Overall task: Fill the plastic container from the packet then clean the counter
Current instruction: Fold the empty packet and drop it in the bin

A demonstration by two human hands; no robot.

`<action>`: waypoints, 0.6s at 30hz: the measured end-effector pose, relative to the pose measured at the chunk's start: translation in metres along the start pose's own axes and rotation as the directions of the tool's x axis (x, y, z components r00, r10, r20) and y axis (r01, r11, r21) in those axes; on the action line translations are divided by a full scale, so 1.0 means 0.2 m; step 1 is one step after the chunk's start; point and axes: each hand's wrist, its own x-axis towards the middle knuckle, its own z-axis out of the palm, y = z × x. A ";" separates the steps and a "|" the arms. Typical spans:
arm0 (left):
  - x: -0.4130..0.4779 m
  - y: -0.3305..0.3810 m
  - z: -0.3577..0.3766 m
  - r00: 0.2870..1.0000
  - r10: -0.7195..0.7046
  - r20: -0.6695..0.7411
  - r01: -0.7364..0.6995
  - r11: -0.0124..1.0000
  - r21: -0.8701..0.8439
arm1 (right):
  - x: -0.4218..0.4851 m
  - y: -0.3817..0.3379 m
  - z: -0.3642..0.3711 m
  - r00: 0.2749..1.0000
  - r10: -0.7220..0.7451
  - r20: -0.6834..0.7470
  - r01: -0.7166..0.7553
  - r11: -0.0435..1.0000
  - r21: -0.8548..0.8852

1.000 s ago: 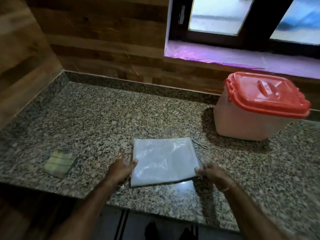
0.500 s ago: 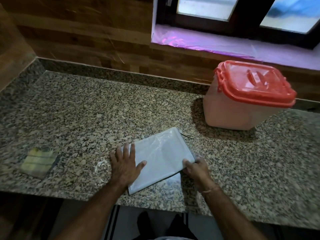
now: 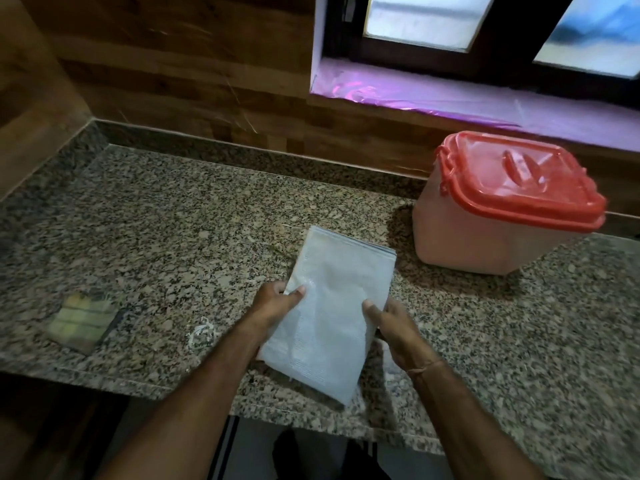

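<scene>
A flat, folded white packet (image 3: 332, 306) is held over the granite counter (image 3: 173, 237) near its front edge, long side pointing away from me. My left hand (image 3: 277, 303) grips its left edge with the thumb on top. Gripping the right edge, thumb on top, is my right hand (image 3: 391, 323). The plastic container (image 3: 495, 230) stands at the back right, translucent with a red lid (image 3: 519, 178) shut on it, a little beyond the packet's far end.
A yellow-green scrub sponge (image 3: 81, 322) lies on the counter at the front left. A small white scrap (image 3: 199, 332) lies left of my left wrist. A wooden wall and a window sill (image 3: 450, 95) run behind. Floor shows below the counter edge.
The packet lay flat and crosswise on the counter with my hands at its sides. Now both hands hold it, turned lengthwise and lifted off the surface.
</scene>
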 end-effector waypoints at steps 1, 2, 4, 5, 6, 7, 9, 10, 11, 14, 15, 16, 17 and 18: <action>0.01 -0.01 0.00 1.000 -0.018 -0.013 0.017 0.999 -0.044 | 0.01 -0.02 -0.02 1.000 0.006 0.017 -0.006 1.000 -0.021; 0.03 -0.02 0.01 0.999 -0.022 -0.031 0.020 0.996 -0.084 | 0.02 -0.03 -0.03 0.999 0.011 0.031 -0.009 0.999 -0.047; 0.03 -0.02 0.02 0.995 -0.036 -0.091 0.024 0.991 -0.134 | 0.04 -0.03 -0.06 1.000 0.012 0.027 -0.009 0.994 -0.108; 0.02 -0.01 0.03 0.993 -0.028 -0.116 0.013 0.992 -0.126 | 0.05 -0.03 -0.08 1.000 0.000 0.011 0.001 0.992 -0.130; -0.03 0.01 0.04 0.989 -0.003 -0.150 -0.010 0.996 -0.085 | 0.06 -0.03 -0.09 1.000 -0.024 -0.006 0.022 0.988 -0.155; -0.06 0.04 0.05 0.985 0.023 -0.171 -0.029 0.999 -0.029 | 0.07 -0.04 -0.11 0.999 -0.045 -0.023 0.040 0.985 -0.165; -0.10 0.06 0.08 0.977 0.058 -0.205 -0.042 0.996 0.082 | 0.10 -0.06 -0.14 0.997 -0.076 -0.024 0.071 0.984 -0.161; -0.12 0.07 0.09 0.973 0.067 -0.222 -0.044 0.993 0.107 | 0.10 -0.08 -0.15 0.996 -0.092 -0.011 0.089 0.987 -0.134; -0.14 0.09 0.11 0.966 0.072 -0.250 -0.043 0.992 0.117 | 0.10 -0.10 -0.16 0.995 -0.101 0.015 0.102 0.990 -0.100; -0.20 0.12 0.17 0.951 0.090 -0.297 -0.085 0.996 0.028 | 0.06 -0.14 -0.21 0.988 -0.072 0.138 0.075 0.997 -0.018; -0.23 0.12 0.19 0.947 0.090 -0.308 -0.100 0.995 -0.016 | 0.05 -0.14 -0.22 0.984 -0.064 0.165 0.068 0.998 -0.016; -0.26 0.11 0.21 0.942 0.093 -0.321 -0.114 0.992 -0.047 | 0.04 -0.13 -0.23 0.983 -0.059 0.172 0.061 0.998 -0.011; -0.29 0.09 0.23 0.936 0.096 -0.340 -0.128 0.989 -0.071 | 0.04 -0.12 -0.25 0.986 -0.065 0.157 0.067 0.998 -0.013; -0.32 0.06 0.26 0.925 0.107 -0.366 -0.145 0.986 -0.079 | 0.04 -0.10 -0.26 0.987 -0.081 0.139 0.086 0.996 -0.024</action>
